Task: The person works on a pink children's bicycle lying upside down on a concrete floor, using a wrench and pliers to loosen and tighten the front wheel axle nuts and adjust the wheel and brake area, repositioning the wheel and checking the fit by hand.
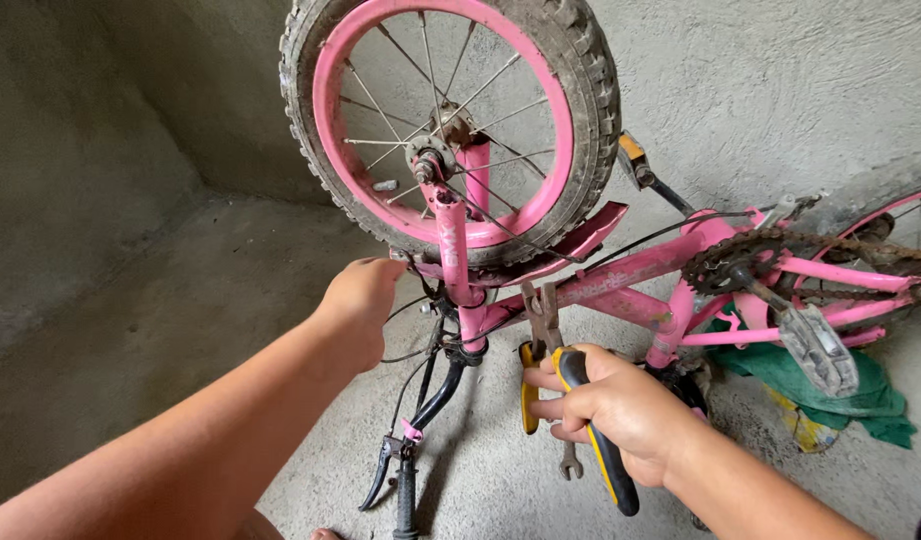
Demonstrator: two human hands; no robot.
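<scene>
A small pink bicycle [620, 280] stood upside down on the concrete floor [160, 330], resting on its handlebar [405, 470] and apparently its saddle, so that the front wheel [450, 120] hung free in the air and the fork [458, 270] was within easy reach. The left hand [358, 300] was closed around the parts just beside the fork crown, near the brake cable [410, 355], seemingly to steady the frame; what exactly it clasped was hidden behind the fingers. The right hand [610, 405] held a pair of yellow-and-black-handled pliers [555, 350], handles spread, with the rusty jaws pointing up towards the frame tube by the fork. A small spanner [570, 462] seemed to lie on the floor below the right hand. Green cloth [830, 385] lay under the pedal [815, 350] and chainring [730, 262], towards the right.
</scene>
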